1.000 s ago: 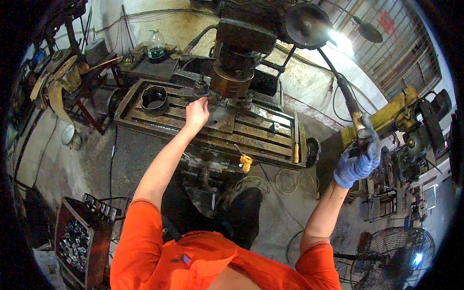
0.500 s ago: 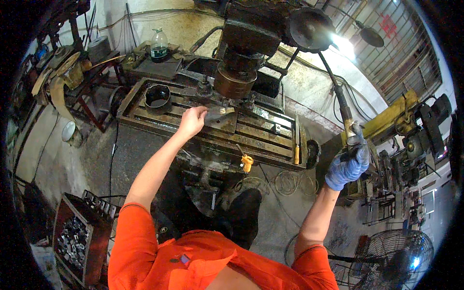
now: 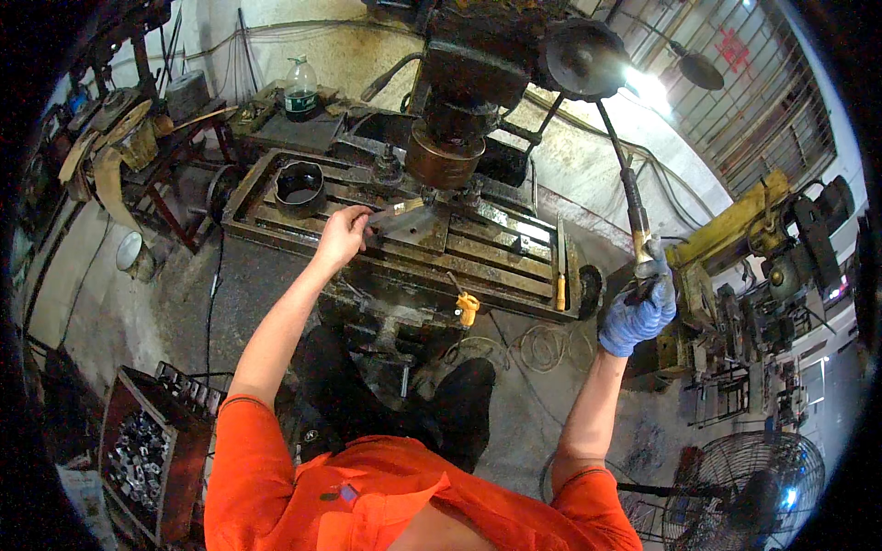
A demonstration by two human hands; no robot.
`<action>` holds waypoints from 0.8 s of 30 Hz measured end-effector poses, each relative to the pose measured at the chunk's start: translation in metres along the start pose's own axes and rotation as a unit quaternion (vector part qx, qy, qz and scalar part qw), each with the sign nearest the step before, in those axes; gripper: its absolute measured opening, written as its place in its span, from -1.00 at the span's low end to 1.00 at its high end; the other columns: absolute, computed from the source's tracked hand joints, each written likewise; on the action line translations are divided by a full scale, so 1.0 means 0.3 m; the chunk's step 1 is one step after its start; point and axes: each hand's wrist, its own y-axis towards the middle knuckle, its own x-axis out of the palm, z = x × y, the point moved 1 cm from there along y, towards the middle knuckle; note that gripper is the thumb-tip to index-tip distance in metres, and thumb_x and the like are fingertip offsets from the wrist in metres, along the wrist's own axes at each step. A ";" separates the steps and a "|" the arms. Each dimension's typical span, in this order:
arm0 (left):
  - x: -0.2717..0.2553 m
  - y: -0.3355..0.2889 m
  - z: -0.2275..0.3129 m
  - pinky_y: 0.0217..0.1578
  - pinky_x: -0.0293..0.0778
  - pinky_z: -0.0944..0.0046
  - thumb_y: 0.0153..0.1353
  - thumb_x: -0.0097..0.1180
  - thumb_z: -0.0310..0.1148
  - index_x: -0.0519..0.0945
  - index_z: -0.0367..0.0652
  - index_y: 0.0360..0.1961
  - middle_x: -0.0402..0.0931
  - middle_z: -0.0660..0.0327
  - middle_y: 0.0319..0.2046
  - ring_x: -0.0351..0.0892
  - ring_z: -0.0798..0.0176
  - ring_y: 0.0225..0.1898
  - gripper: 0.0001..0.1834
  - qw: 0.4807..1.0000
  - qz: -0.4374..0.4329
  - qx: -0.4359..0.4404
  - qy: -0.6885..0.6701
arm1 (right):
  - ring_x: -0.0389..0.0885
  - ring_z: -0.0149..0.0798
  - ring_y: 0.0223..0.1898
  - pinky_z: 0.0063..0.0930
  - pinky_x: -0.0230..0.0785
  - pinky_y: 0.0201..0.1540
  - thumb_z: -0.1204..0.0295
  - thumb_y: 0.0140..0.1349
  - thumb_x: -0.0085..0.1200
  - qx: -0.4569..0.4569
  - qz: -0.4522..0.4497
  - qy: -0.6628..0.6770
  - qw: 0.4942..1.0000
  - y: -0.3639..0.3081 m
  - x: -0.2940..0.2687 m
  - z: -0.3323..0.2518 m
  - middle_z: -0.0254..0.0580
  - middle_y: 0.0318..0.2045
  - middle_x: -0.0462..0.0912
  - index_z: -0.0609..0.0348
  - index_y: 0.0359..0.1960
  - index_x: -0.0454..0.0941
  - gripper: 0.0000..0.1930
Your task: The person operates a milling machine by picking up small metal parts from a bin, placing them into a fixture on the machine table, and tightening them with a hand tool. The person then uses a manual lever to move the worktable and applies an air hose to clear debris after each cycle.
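Note:
My bare left hand [image 3: 344, 237] is closed around the handle of a flat brush [image 3: 406, 208], whose pale bristle end points right, near the work area under the machine's spindle head [image 3: 447, 151]. Just left of the brush, a dark round pot [image 3: 300, 195] with dark liquid stands on the slotted machine table [image 3: 496, 268]. On the right, my right hand [image 3: 640, 308], in a blue glove, is wrapped around the lower end of a long dark machine lever [image 3: 636, 207]. Small details of the clamped work under the spindle are too dark to make out.
A file [image 3: 561, 275] with a yellow handle lies at the table's right end. A yellow-handled tool [image 3: 467, 309] hangs at its front edge. At lower left stands a box of metal parts [image 3: 140, 459]; a caged fan [image 3: 749, 491] is at lower right.
My left hand has drawn back to the left with the brush, away from the spindle. My right hand has moved left, swinging the lever with it.

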 end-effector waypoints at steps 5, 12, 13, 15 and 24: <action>0.024 -0.004 -0.009 -0.52 0.39 0.27 0.20 -0.11 -0.38 0.48 -0.32 -0.17 0.53 0.11 -0.52 0.50 0.30 -0.57 -0.74 1.000 -0.002 -0.007 0.004 | 0.36 -0.43 -0.43 -0.44 0.20 -0.11 0.16 0.22 -0.14 -0.022 -0.001 -0.009 1.000 0.004 0.006 -0.008 -0.25 -0.52 0.49 0.46 -0.17 0.49 -0.52; 0.081 0.023 -0.009 -0.24 0.37 0.13 0.15 -0.06 -0.27 0.48 -0.23 -0.19 0.51 -0.05 -0.36 0.49 -0.09 -0.26 -0.71 0.995 0.023 0.059 0.073 | 0.49 -0.31 -0.25 -0.39 0.27 -0.10 0.19 0.22 -0.22 -0.029 -0.019 -0.078 0.996 0.058 0.000 -0.057 -0.05 -0.31 0.59 0.42 -0.33 0.53 -0.55; 0.089 0.025 -0.005 -0.24 0.37 0.13 0.15 -0.06 -0.28 0.48 -0.23 -0.19 0.51 -0.05 -0.37 0.49 -0.08 -0.26 -0.72 0.995 0.035 0.063 0.073 | 0.50 -0.28 -0.24 -0.36 0.27 -0.08 0.18 0.22 -0.22 -0.032 -0.019 -0.078 0.996 0.066 0.000 -0.061 -0.04 -0.32 0.59 0.42 -0.34 0.53 -0.55; 0.104 0.032 0.005 -0.25 0.37 0.12 0.15 -0.06 -0.29 0.48 -0.23 -0.20 0.51 -0.05 -0.38 0.49 -0.08 -0.28 -0.73 0.994 0.039 0.061 0.077 | 0.51 -0.20 -0.21 -0.28 0.26 -0.03 0.17 0.22 -0.22 -0.048 -0.022 -0.089 0.995 0.083 0.002 -0.066 -0.01 -0.32 0.58 0.41 -0.36 0.52 -0.55; 0.148 0.063 0.022 -0.31 0.36 0.13 0.14 -0.05 -0.34 0.48 -0.27 -0.22 0.50 -0.07 -0.43 0.50 -0.06 -0.34 -0.76 0.994 0.046 0.065 0.075 | 0.51 -0.01 -0.14 -0.07 0.17 0.11 0.16 0.22 -0.23 -0.141 -0.052 -0.030 0.988 0.185 0.022 -0.077 0.14 -0.27 0.56 0.40 -0.46 0.50 -0.54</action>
